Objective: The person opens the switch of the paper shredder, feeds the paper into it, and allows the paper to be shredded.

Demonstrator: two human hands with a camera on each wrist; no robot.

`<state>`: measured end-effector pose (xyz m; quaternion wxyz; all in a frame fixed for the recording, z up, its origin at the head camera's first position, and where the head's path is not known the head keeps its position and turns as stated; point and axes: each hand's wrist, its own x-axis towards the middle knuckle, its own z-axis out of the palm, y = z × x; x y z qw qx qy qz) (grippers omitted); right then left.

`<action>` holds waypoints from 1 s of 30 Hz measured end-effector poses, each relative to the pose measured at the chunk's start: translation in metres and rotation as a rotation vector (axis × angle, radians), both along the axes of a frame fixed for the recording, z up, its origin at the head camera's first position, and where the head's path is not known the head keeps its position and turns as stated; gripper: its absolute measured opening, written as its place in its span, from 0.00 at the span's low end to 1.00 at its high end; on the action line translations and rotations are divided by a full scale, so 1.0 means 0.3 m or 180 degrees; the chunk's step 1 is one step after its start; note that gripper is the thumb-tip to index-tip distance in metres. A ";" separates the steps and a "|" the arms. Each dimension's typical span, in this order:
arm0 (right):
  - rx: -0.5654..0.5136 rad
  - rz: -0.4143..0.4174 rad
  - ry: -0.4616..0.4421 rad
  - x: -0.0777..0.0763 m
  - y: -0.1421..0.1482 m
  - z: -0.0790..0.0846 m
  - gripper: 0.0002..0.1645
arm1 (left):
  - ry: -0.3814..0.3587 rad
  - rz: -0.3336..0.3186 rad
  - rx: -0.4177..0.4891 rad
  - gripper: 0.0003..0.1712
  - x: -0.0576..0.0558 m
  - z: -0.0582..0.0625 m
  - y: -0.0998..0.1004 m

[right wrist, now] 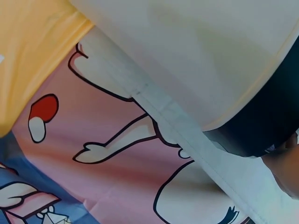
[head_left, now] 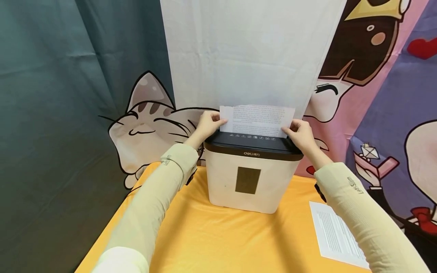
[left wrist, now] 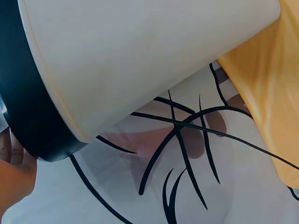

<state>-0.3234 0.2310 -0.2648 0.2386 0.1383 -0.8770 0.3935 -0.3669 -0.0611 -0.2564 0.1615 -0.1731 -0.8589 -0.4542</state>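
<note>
A printed sheet of paper (head_left: 259, 117) stands upright at the top of a paper shredder (head_left: 223, 174), its lower edge down at the dark lid and its upper edge ragged. My left hand (head_left: 209, 123) pinches the sheet's left edge between thumb and fingers. At the opposite edge, my right hand (head_left: 300, 132) pinches it low, close over the lid. The left wrist view catches part of the left hand (left wrist: 16, 175) beside the shredder's dark rim (left wrist: 42, 102). Only a bit of the right hand (right wrist: 282, 170) shows past the rim in the right wrist view.
The shredder stands on a yellow tablecloth (head_left: 205, 235). Another printed sheet (head_left: 336, 235) lies flat at the right, partly hidden by my right sleeve. Behind the shredder hang a white curtain (head_left: 252, 49) and cloths with cartoon figures. A dark cable (left wrist: 233, 135) crosses near the shredder's side.
</note>
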 end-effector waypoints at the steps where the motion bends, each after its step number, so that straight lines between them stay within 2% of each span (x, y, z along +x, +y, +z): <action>1: -0.0032 0.0010 0.0027 0.000 0.000 -0.002 0.12 | -0.0004 0.0007 0.0004 0.11 0.000 -0.004 0.001; 8: -0.0181 -0.0003 0.0151 -0.005 -0.003 -0.006 0.10 | -0.0019 0.0016 0.0014 0.12 0.000 -0.017 -0.002; 18: -0.0024 -0.0130 -0.0010 -0.005 -0.005 -0.014 0.11 | 0.0048 0.0052 -0.0127 0.12 0.008 -0.014 -0.006; 26: 0.0023 -0.0095 -0.0134 0.005 -0.005 -0.022 0.15 | 0.0083 0.0047 -0.0196 0.13 0.009 -0.016 -0.002; 30: 0.0016 -0.0087 -0.0122 0.007 -0.009 -0.020 0.11 | 0.0058 0.0057 -0.0191 0.12 0.008 -0.019 0.001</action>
